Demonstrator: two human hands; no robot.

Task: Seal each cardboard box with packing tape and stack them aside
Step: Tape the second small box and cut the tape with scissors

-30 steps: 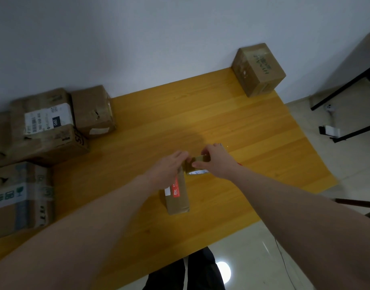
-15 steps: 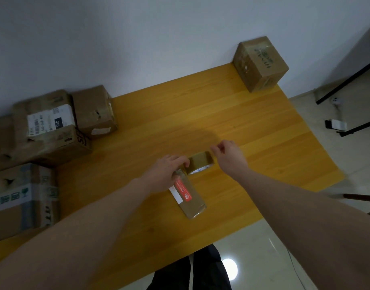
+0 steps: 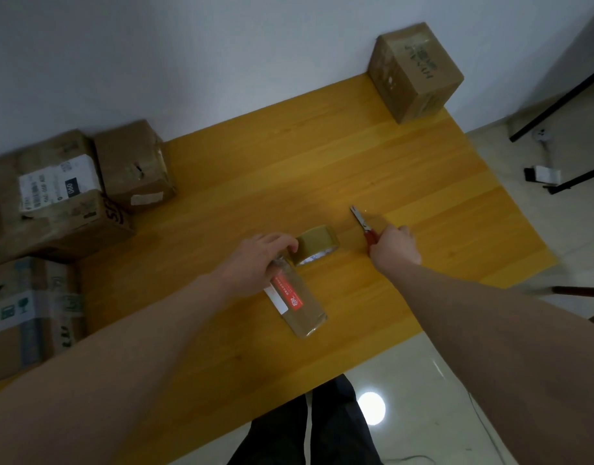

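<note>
Small flat brown cardboard box (image 3: 297,302) with a red label lies mid-table on the yellow wooden table (image 3: 423,182), left hand (image 3: 255,260) curled over its far end beside the brown tape roll (image 3: 314,249). Right hand (image 3: 394,245) has left the tape and now closes round red-handled scissors (image 3: 364,226), likely to cut the strip.

A small flat cardboard box (image 3: 297,302) with a red label lies mid-tabletop; a brown packing tape roll (image 3: 317,245) touches its far end
</note>
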